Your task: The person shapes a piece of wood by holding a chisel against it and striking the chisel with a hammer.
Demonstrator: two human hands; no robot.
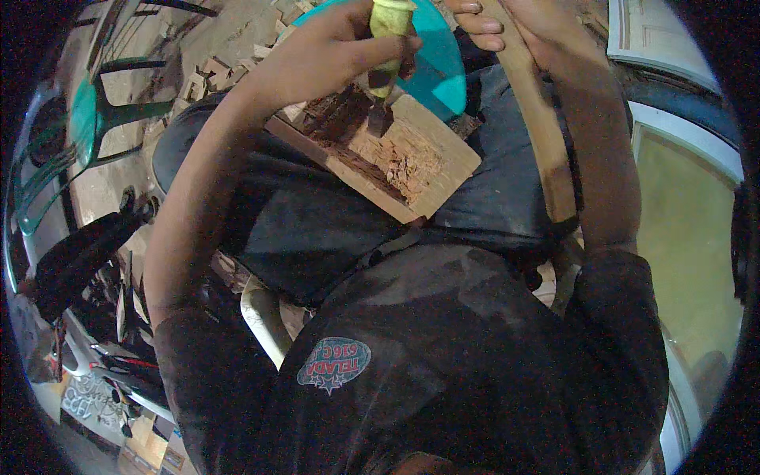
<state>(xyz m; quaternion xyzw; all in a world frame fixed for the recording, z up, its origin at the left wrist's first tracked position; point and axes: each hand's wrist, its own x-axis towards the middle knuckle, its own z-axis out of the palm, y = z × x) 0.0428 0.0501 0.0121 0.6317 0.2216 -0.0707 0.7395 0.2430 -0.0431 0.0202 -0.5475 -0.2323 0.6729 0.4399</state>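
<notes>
Tan wooden block point(453, 153) with rough, chip-strewn reddish hollow point(386, 153)

dim, grainy light, dark shirt point(491, 356) short on detail, wooden block point(447, 162) brighter, edges bowed by fisheye, black corners

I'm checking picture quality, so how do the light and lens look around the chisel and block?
Head view, top: the block is brighter at its right end, shadowed inside at upper left, and the chisel has a dim blade; head view, bottom: the shirt looks dark and grainy; head view, right: the panel has bowed edges.
</notes>
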